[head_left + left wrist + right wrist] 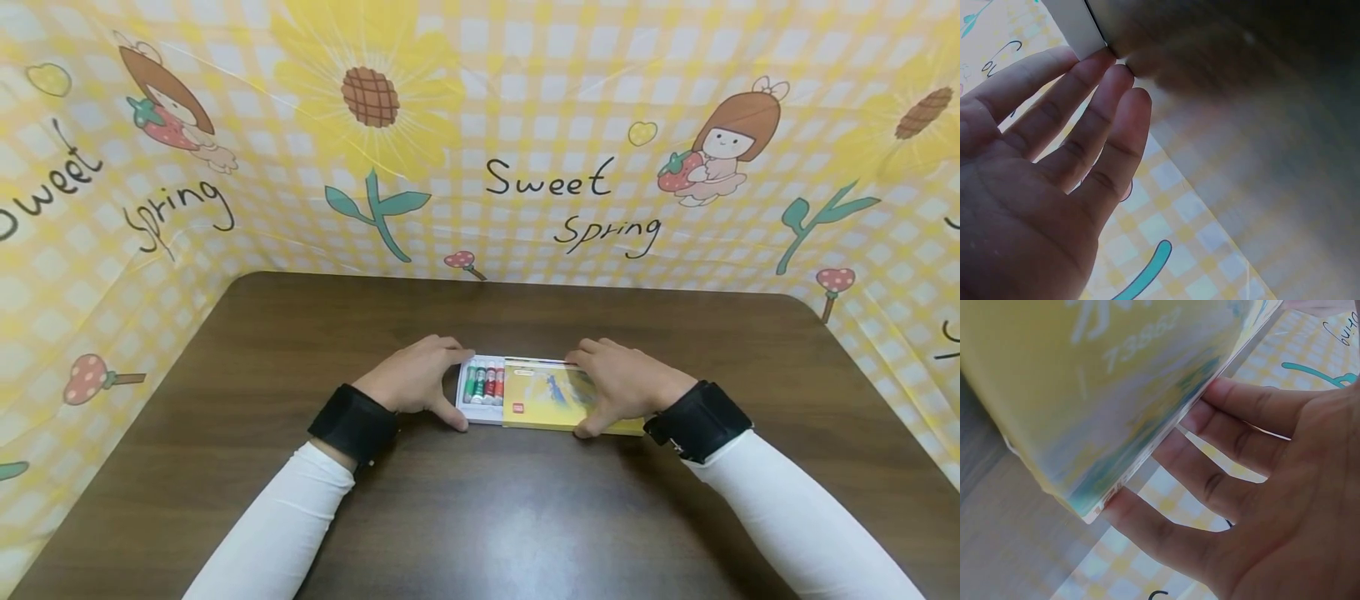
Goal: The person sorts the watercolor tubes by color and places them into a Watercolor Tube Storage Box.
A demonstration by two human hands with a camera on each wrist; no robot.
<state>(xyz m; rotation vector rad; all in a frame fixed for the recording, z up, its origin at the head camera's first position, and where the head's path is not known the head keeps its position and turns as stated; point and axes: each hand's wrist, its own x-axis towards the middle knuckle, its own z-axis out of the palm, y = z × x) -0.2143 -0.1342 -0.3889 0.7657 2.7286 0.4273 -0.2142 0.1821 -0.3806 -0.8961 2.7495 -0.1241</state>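
Observation:
A box of paint tubes lies on the table, its white tray [480, 414] partly out of the yellow cover [542, 398]. Green and red paint tubes [484, 383] show in the bare part of the tray. At the tray's left end my left hand [416, 379] grips it, thumb at the near edge and fingers at the far edge. In the left wrist view, fingertips touch the white tray end [1075, 28]. My right hand [626, 383] spans the cover and holds it by its long edges. Fingertips lie along one edge of the printed cover [1116, 406] in the right wrist view.
The brown wooden table [480, 517] reaches a yellow checked cloth [525, 108] with printed flowers, which stands as a wall behind it and at both sides. Black bands [356, 423] circle both wrists, above white sleeves [273, 525].

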